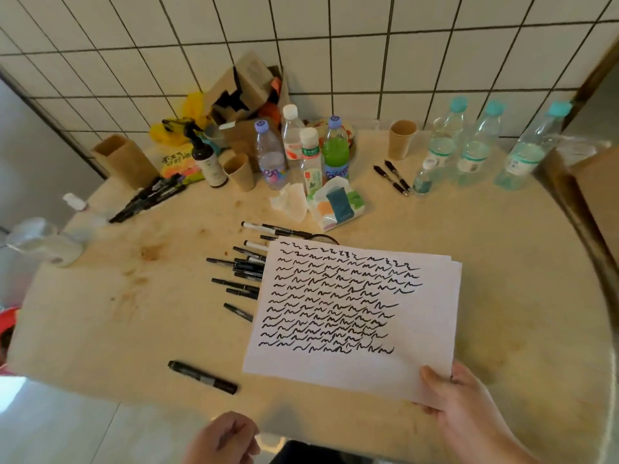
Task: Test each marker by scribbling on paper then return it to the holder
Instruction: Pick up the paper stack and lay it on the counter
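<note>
Setting: beige tabletop [418, 209], stained in patches, backed by a white tiled wall [368, 45]; all positions below given relative to the paper. Right hand [465, 400]: at the paper's [355, 316] near right corner, thumb on top and fingers underneath, pinching the sheets and lifting that corner off the table. Left hand [222, 438]: off the paper's near left, at the table edge, fingers loosely curled, holding nothing. Paper: a few white sheets stacked, top one filled almost to the bottom with rows of black scribble. Single thick black marker [202, 377]: capped, lying alone just left of the near left corner. Loose markers [243, 266]: a scattered heap along the left edge, some tucked under it. Holder [323, 238]: apparently the dark mesh rim showing at the far edge, mostly hidden by the sheets; contents cannot be told. Second marker bundle [149, 199]: well off to the far left. Bottles [301, 152], paper cups [401, 139], tissue pack [335, 205]: beyond the far edge. Handling note: the top sheet looks nearly full, so the step in hand is likely exposing a clean sheet; keep the pinch on the corner only, clear of fresh ink, lay the stack flat without sweeping markers off, and leave the holder uncovered
</note>
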